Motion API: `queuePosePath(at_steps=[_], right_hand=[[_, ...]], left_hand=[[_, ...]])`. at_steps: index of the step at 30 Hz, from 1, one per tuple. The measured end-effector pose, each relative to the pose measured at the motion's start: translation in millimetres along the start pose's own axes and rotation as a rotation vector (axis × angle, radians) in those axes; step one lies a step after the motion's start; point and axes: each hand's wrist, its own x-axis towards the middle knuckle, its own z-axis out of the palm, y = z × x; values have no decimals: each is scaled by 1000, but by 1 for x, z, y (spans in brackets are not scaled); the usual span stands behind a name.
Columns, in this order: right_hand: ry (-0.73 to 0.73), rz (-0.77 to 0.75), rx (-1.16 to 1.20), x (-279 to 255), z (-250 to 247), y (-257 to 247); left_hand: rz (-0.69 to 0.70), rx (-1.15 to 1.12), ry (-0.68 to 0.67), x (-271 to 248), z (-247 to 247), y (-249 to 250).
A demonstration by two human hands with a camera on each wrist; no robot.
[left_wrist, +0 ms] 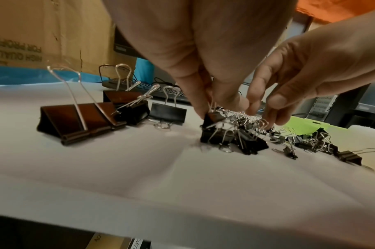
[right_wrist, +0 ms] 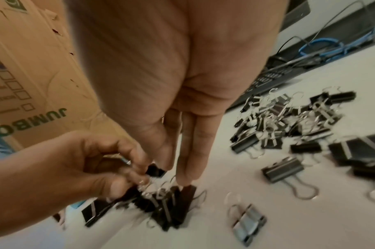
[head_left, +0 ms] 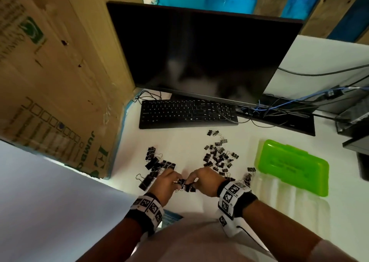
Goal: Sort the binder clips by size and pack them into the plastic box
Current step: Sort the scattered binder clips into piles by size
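From the head view, both hands meet over a small bunch of clips (head_left: pixel 186 185) on the white bench (head_left: pixel 199 140); the green plastic box (head_left: pixel 292 166) lies closed to the right.

Left wrist view: left hand (left_wrist: pixel 203 50) fingers pinch a clip.

Right wrist view: right hand (right_wrist: pixel 171 75) fingertips press the bunch, straight.

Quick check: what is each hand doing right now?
Left hand: fingers pinch a binder clip in the tangled clump.
Right hand: fingertips in the same clump; whether it grips cannot be told.
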Motion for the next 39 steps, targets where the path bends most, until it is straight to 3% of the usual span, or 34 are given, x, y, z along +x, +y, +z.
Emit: queuePosePath(at_steps=[4,9,12,19,21,23,25,27,30,36,39], right_hand=[[123,28,-64,-11,-17,27],[-127,-51,-395,-37,-7,40],[-139,-74,-521,-39,5,46],[110,-124,-464,-48,-3,62],[214,-84,-455,-51,-11,66],[266,-6,-433,-54,-19,73],[240,91,-406,-55,-26,81],[170,168,-346,-56,-29,89],[110,194,-290,-56,-26,94],[138,215,-240,-50,-23,88],[188,217,-160,-52,-26,92]], left_hand=[[16,14,-57,-6,3,-4],[71,11,-49,-2,8,1],[122,-3,-37,7,9,13],[98,-34,148,9,-10,16],[69,18,17,5,-18,10],[12,84,-203,1,-25,5],[-9,160,-353,-5,-27,-1],[-9,189,-410,-9,-23,-10],[-53,155,-374,-11,-15,-17],[-88,21,-263,-4,1,-5],[-28,43,-241,3,0,8]])
